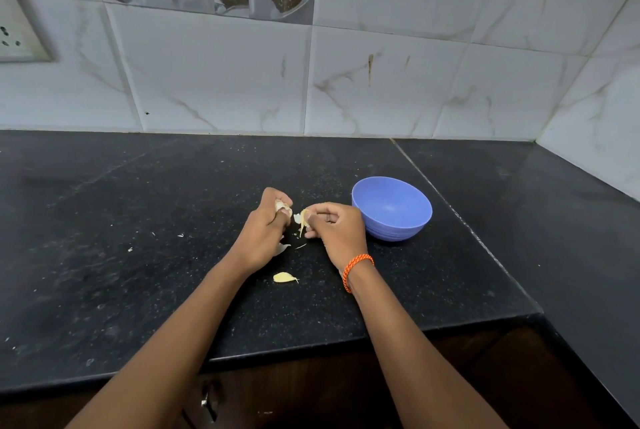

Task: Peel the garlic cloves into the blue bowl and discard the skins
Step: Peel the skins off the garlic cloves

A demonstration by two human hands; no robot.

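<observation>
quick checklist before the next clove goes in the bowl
1. Bowl upright, right of the hands: ok.
2. Bowl free of skins: ok, nothing seen inside.
3. Left hand gripping garlic: ok.
4. Right hand pinching a skin strip: ok.
5. Held clove fully peeled: cannot tell, fingers hide it.
6. Counter free of scraps: not ok; a loose piece and flakes lie near the hands.
</observation>
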